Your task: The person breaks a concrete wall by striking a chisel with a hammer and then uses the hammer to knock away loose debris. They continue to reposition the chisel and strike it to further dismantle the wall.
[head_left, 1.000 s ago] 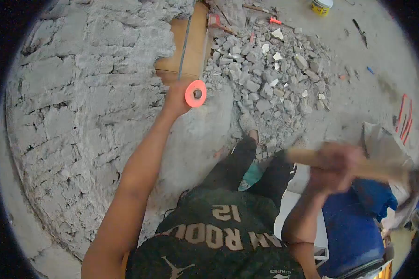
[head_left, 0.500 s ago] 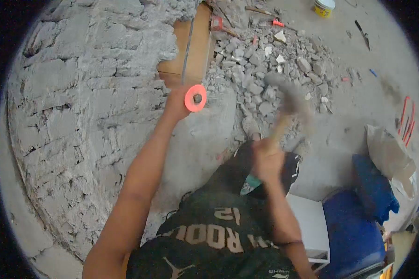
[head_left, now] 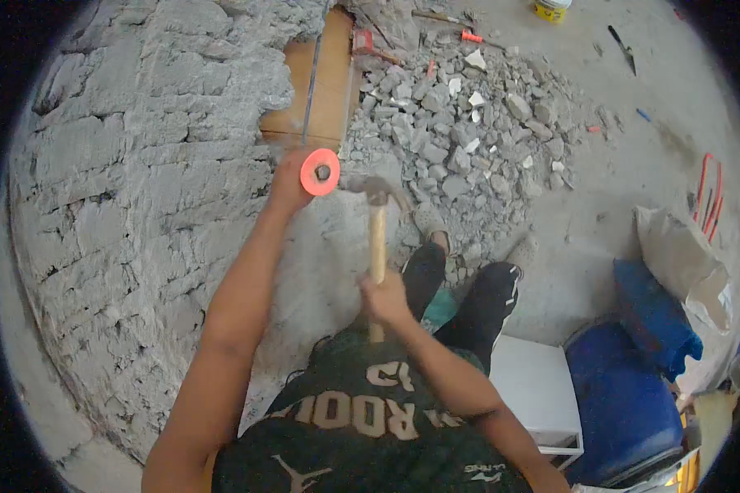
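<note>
My left hand (head_left: 288, 181) is wrapped round a chisel (head_left: 322, 172) with a round orange hand guard, held against the broken edge of the brick wall (head_left: 156, 214). The metal struck end faces me; the tip is hidden behind hand and guard. My right hand (head_left: 385, 297) grips the wooden handle of a hammer (head_left: 377, 234). Its slightly blurred head is just right of the guard, apparently apart from the chisel end. Above my left hand, a brown panel (head_left: 325, 82) with a dark strip shows through the hole in the wall.
Broken masonry rubble (head_left: 444, 123) lies along the wall foot, near my shoes. A knife (head_left: 622, 51), a yellow bucket (head_left: 552, 10) and a red tool (head_left: 711, 193) are on the floor to the right. A blue barrel (head_left: 617, 403) and a white cabinet (head_left: 530, 382) stand at lower right.
My right hand has swung the hammer left, from over the rubble to beside the chisel's struck end. My left hand keeps its hold on the chisel; the view has shifted slightly.
</note>
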Demonstrator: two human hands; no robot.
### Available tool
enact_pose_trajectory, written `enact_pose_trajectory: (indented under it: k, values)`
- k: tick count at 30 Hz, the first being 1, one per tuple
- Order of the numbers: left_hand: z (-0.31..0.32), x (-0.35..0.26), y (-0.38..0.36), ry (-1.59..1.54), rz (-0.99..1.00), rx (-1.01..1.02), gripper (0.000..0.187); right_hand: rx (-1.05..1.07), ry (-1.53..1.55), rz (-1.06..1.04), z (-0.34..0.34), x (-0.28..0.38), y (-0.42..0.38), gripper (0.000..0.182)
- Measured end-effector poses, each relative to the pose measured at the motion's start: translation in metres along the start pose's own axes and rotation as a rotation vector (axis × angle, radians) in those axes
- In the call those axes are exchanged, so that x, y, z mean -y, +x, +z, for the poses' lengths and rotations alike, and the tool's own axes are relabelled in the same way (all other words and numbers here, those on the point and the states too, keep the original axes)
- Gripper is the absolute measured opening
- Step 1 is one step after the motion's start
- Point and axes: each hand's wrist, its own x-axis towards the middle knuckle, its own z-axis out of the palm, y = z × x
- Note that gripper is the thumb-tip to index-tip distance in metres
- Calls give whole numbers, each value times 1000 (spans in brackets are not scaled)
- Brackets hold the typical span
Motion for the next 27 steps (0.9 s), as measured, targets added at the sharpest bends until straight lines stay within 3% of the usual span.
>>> enact_pose_trajectory:
  k: [1, 3, 5, 8, 10, 11, 13, 15, 17, 20, 22, 24, 27]
  values:
    - [0, -1, -6, -6, -2, 15, 33, -74, -118, -17, -13, -1, -8, 21]
    - [-7, -9, 0, -49, -170, 149, 36, -205, -74, -84, -56, 7, -8, 21]
    - [-10, -13, -1, -114, -190, 184, 38, -306, -329, 118, -118, 23, -5, 22]
    - [-21, -31, 5, -164, -160, 256, 48, -517, -588, 0, -212, -10, -17, 25]
    - [-21, -44, 14, -142, -113, 285, 56, -611, -651, 51, -277, -100, -25, 23]
    - [-12, -50, 16, -110, -129, 287, 52, -625, -576, 282, -290, -96, -45, 25]
    - [17, -49, 25, -73, -138, 283, 49, -779, -790, 358, -317, -129, -90, 24]
    - [57, -34, 32, -2, -175, 457, 34, -779, -255, 643, -340, -149, -136, 19]
    - [65, -30, 36, 5, -185, 504, 31, -884, -73, 791, -347, -160, -181, 18]
    - [55, -32, 27, -40, -178, 541, 30, -1020, 99, 829, -352, -191, -239, 20]
    - [36, -32, 6, -101, -163, 552, 32, -1082, 101, 854, -349, -201, -263, 23]
    - [18, -33, -10, -103, 82, 307, 34, -1102, 77, 850, -345, -194, -270, 36]
    - [-3, -52, -16, -188, -92, 191, 40, -1019, -90, 747, -341, -169, -246, 47]
